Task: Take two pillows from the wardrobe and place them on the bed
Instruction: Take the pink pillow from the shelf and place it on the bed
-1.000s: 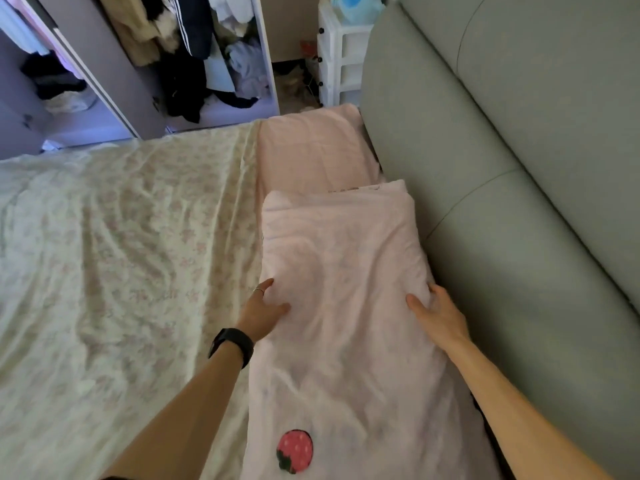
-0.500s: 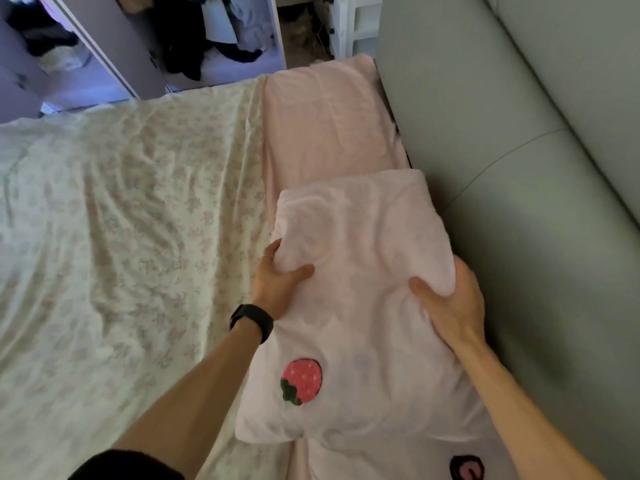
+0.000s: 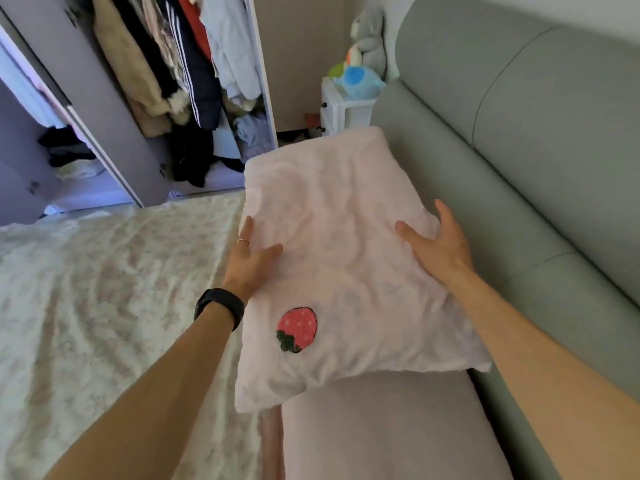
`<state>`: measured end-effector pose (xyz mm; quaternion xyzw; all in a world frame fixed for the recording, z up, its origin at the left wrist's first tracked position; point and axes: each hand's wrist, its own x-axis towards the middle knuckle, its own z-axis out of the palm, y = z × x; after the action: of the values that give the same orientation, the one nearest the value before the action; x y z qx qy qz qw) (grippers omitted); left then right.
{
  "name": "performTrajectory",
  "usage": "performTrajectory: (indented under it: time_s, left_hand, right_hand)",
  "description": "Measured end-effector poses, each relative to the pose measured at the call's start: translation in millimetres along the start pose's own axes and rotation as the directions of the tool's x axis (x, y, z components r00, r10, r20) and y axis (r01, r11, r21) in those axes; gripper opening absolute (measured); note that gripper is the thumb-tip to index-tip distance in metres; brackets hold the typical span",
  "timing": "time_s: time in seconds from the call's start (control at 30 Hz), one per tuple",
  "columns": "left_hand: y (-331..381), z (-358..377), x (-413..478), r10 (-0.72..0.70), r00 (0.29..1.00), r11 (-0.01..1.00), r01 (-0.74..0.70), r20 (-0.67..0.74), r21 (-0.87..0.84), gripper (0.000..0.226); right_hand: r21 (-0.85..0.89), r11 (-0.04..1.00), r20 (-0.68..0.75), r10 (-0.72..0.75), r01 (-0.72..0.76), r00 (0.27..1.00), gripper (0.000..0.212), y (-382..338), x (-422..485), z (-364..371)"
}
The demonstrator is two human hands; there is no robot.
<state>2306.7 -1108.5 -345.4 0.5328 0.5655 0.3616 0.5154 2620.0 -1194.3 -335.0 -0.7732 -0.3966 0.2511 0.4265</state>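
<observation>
Closest to us, the lower pillow (image 3: 381, 431) lies flat on the bed (image 3: 104, 306), right against the headboard (image 3: 519, 161). Over it we've got the strawberry pillow (image 3: 332, 251), its near corner hanging above the lower one. Our left hand (image 3: 250, 263) grips its left edge, thumb spread on top, index finger along the side, other fingers hidden. Our right hand (image 3: 438, 244) holds the right edge the same way, thumb on top. Further back the wardrobe (image 3: 114, 140) stands open, with clothes hanging inside.
</observation>
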Motion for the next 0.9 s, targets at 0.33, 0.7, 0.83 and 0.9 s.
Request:
performTrajectory:
  time_s: [0.33, 0.7, 0.83, 0.9]
  left_hand:
    - [-194.1, 76.5, 3.9, -0.312, 0.938, 0.459, 0.014, 0.147, 0.888, 0.086]
    - [-265.6, 97.1, 7.3, -0.089, 0.996, 0.368, 0.012, 0.023, 0.930, 0.080]
    - [-263.0, 95.6, -32.5, -0.046, 0.999, 0.454, 0.034, -0.015, 0.890, 0.061]
    - [-263.3, 88.4, -64.6, -0.102, 0.994, 0.569, 0.084, -0.031, 0.818, 0.056]
  right_hand:
    - [-0.723, 0.689, 0.304, 0.263, 0.042, 0.916, 0.075, 227.4, -84.6, 134.9]
    - [-0.748, 0.657, 0.148, 0.027, 0.093, 0.989, 0.069, 271.3, -73.4, 163.2]
    - [-0.758, 0.647, 0.113, 0.005, 0.082, 0.994, 0.071, 250.2, -83.5, 154.4]
    - [-0.766, 0.642, 0.077, 0.031, 0.039, 0.997, 0.072, 236.7, -99.3, 145.9]
